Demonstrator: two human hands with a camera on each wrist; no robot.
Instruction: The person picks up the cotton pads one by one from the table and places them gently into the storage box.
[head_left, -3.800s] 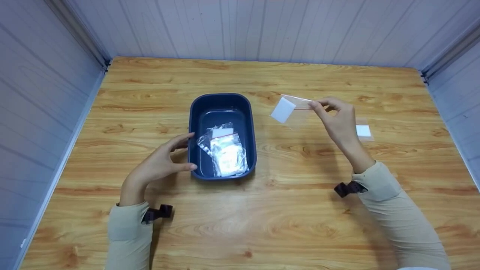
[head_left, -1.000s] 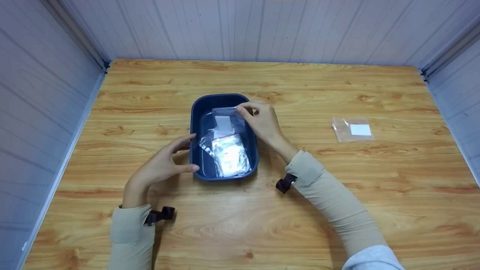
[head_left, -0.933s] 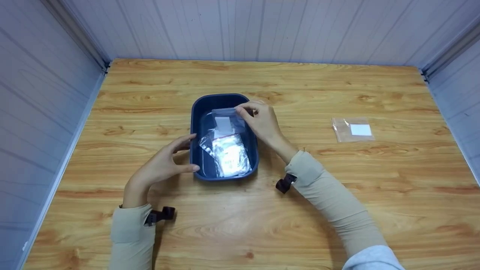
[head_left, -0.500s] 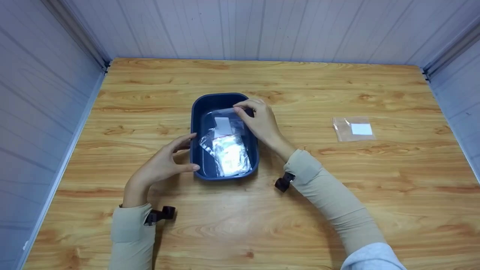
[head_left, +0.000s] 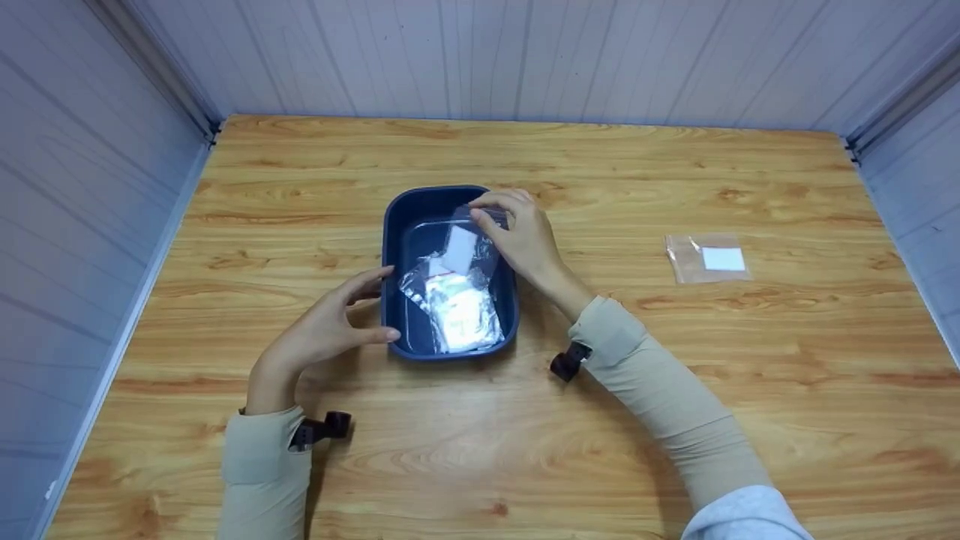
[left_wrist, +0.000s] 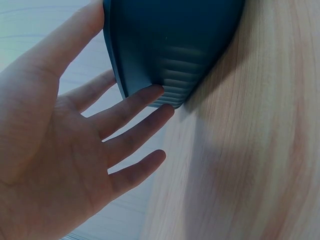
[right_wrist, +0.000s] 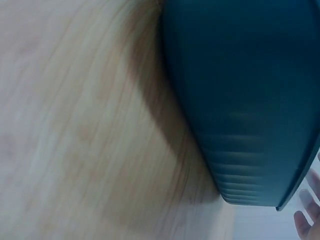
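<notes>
A dark blue plastic bin [head_left: 386, 247] stands on the table, with several clear zip bags [head_left: 465, 319] inside, glare on them. My left hand [head_left: 319, 322] rests at its left side, fingers spread and nearly straight, thumb tip at the rim; in the left wrist view the fingertips lie against or beside the outer wall. My right hand [head_left: 525, 232] reaches over the right rim. Its thumb and forefinger stand slightly parted at the top of a clear zip bag with a white card [head_left: 460, 249], which lies tilted over the other bags. The right wrist view shows mostly the bin's outer wall [right_wrist: 240, 100].
Another clear zip bag with a white card [head_left: 709, 259] lies flat on the wooden table [head_left: 750, 360] to the right. Pale panel walls [head_left: 480, 60] stand behind the table and at both sides. A dark camera mount sits on each wrist.
My right hand has carried the bag with the white card from the table's right side into the bin. Its fingers have since parted, and the bag has turned and shifted right. Left hand holds still.
</notes>
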